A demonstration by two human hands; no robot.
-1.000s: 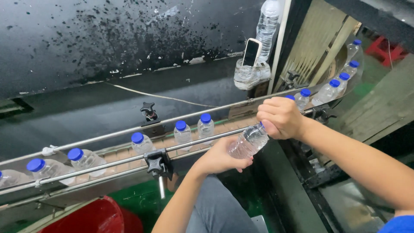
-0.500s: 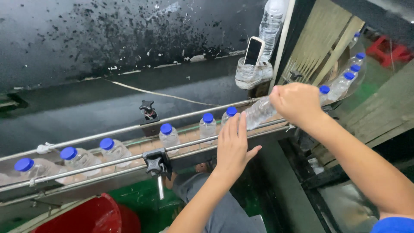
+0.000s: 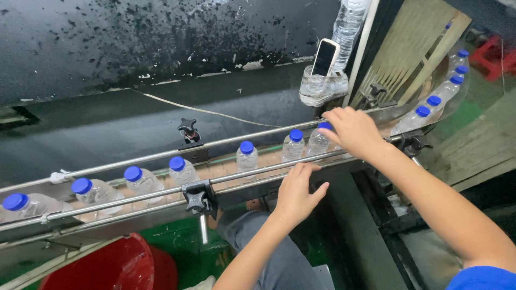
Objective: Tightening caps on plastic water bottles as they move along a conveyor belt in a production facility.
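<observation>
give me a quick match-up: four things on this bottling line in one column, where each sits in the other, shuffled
Things:
1. phone
2. red bucket
3. right hand
4. left hand

Places:
A. resting on the front rail
B. below the conveyor, bottom left
C. on a blue-capped bottle
D. standing in a cut-off clear holder

Pairs: 1-D, 2-B, 3-C, 4-A
</observation>
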